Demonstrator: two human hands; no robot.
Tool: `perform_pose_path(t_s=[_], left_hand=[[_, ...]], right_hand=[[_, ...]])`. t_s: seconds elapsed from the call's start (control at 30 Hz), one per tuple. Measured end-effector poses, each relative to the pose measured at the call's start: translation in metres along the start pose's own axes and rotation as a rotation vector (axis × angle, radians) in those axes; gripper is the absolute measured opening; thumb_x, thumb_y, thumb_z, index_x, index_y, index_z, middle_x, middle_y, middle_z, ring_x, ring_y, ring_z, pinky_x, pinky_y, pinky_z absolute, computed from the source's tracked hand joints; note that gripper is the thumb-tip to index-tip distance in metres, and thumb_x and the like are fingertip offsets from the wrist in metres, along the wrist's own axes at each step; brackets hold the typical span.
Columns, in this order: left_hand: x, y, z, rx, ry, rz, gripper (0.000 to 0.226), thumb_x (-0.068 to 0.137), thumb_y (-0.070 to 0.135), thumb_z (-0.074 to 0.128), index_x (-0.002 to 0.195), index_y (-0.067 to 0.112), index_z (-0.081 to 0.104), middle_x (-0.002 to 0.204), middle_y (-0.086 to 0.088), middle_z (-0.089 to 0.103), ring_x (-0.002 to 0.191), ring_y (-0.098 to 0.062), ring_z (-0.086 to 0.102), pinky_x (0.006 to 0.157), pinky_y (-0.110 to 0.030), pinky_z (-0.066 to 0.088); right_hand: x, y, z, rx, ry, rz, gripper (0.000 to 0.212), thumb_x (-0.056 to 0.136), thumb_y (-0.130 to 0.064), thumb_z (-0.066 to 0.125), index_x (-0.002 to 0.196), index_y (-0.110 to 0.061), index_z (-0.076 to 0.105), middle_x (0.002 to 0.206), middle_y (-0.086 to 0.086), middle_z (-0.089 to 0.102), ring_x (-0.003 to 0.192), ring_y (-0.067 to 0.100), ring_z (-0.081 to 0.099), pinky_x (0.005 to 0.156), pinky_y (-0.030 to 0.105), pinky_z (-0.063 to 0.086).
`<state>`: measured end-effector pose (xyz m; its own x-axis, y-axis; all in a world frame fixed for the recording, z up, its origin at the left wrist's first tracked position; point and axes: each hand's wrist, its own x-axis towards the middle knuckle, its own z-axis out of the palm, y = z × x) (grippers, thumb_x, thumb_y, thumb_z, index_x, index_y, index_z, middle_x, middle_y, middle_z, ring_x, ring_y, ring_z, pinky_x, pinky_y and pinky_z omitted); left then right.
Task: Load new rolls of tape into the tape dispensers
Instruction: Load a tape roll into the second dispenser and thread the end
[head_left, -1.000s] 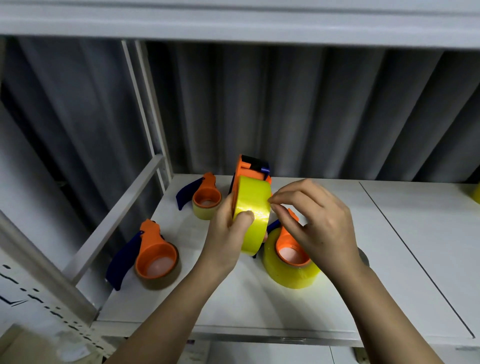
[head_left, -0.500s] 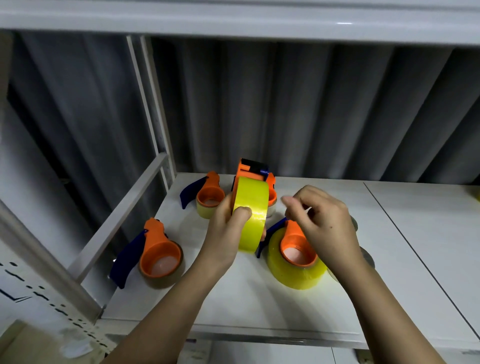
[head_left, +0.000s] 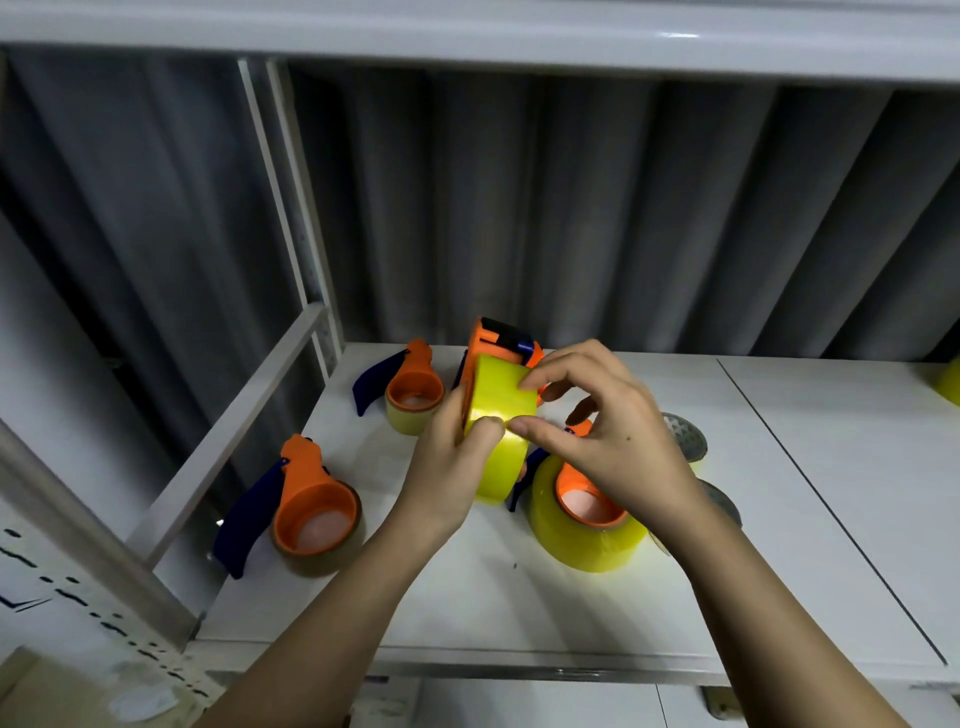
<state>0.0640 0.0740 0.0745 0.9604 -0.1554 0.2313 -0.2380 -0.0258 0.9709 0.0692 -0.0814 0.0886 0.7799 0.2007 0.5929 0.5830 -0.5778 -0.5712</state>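
While raised above the white shelf, held upright in the left hand: an orange tape dispenser loaded with a yellow tape roll, roll edge-on to the camera, dispenser's dark blade end at the top. Left-hand fingers curled round the roll's near side, thumb pressed on its yellow face. Right hand at the roll's right edge, index finger and thumb pinched onto the yellow band, remaining fingers loosely curled behind; whether a loose tape end is caught between them, cannot tell. Lying flat on the shelf just below and right of the held roll, partly under the right hand: a second dispenser with yellow roll, orange hub facing up, blue handle poking out at its left. Further left near the shelf's front corner: a dispenser with brownish roll, blue handle pointing toward the front left. Toward the back, left of the held dispenser: a smaller dispenser with pale roll, also flat, blue handle to its left. Behind the right wrist, two greyish rolls partly hidden. At the far right edge, a sliver of another yellow roll. Behind everything, grey corrugated wall and a white shelf upright.
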Motion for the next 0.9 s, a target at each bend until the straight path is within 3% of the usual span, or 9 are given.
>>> perform_pose_path(t_s=[0.13,0.2,0.37,0.5,0.7,0.8,0.9], left_hand=[[-0.001,-0.004,0.001,-0.002,-0.009,-0.003,0.040,0.064,0.042,0.048,0.099,0.029,0.062,0.087,-0.007,0.067,0.081,-0.032,0.063,0.069,-0.035,0.051],[-0.001,-0.005,0.002,-0.012,-0.014,0.005,0.045,0.062,0.044,0.048,0.101,0.027,0.062,0.087,-0.012,0.066,0.082,-0.038,0.062,0.070,-0.042,0.052],[0.000,-0.008,0.002,0.004,0.015,-0.036,0.031,0.066,0.041,0.051,0.093,0.031,0.061,0.080,0.007,0.065,0.077,-0.020,0.062,0.066,-0.027,0.052],[0.000,-0.009,0.004,0.004,0.028,-0.050,0.029,0.070,0.053,0.057,0.091,0.034,0.065,0.078,0.004,0.067,0.079,-0.024,0.066,0.078,-0.045,0.055],[0.001,-0.013,0.002,0.053,0.000,-0.056,0.022,0.080,0.052,0.061,0.089,0.031,0.064,0.070,0.006,0.068,0.071,-0.018,0.066,0.073,-0.040,0.055],[0.000,-0.016,0.002,0.095,-0.049,-0.070,0.029,0.077,0.055,0.060,0.093,0.032,0.063,0.074,0.006,0.068,0.073,-0.019,0.067,0.073,-0.041,0.057],[-0.004,-0.015,0.003,0.018,-0.111,-0.074,0.022,0.083,0.043,0.056,0.093,0.024,0.063,0.069,0.004,0.067,0.066,-0.014,0.064,0.067,-0.033,0.054]], right_hand=[[-0.001,0.001,-0.004,0.029,0.012,-0.013,0.017,0.079,-0.040,0.073,0.092,-0.030,0.067,0.100,-0.016,0.056,0.091,0.008,0.059,0.068,0.032,0.052],[-0.002,0.001,-0.005,-0.013,0.030,-0.035,0.016,0.082,-0.043,0.067,0.091,-0.030,0.067,0.099,-0.016,0.057,0.091,0.009,0.059,0.066,0.034,0.052],[-0.007,0.001,0.001,-0.311,0.110,-0.204,0.020,0.093,-0.038,0.054,0.089,-0.022,0.065,0.096,-0.010,0.061,0.092,0.009,0.056,0.072,0.024,0.048],[-0.012,0.002,0.011,-0.392,0.180,-0.202,0.018,0.095,-0.032,0.051,0.091,-0.017,0.061,0.101,-0.006,0.066,0.095,0.013,0.057,0.078,0.016,0.040],[-0.014,0.001,0.014,-0.452,0.238,-0.238,0.016,0.094,-0.025,0.050,0.090,-0.013,0.059,0.087,0.002,0.065,0.081,0.020,0.056,0.070,0.024,0.040],[-0.011,0.003,0.009,-0.383,0.239,-0.143,0.019,0.094,-0.030,0.047,0.088,-0.015,0.056,0.077,0.002,0.062,0.072,0.020,0.056,0.062,0.032,0.046],[-0.006,0.004,0.002,-0.372,0.202,-0.062,0.023,0.095,-0.035,0.045,0.088,-0.016,0.055,0.075,0.001,0.063,0.070,0.022,0.060,0.061,0.031,0.048]])
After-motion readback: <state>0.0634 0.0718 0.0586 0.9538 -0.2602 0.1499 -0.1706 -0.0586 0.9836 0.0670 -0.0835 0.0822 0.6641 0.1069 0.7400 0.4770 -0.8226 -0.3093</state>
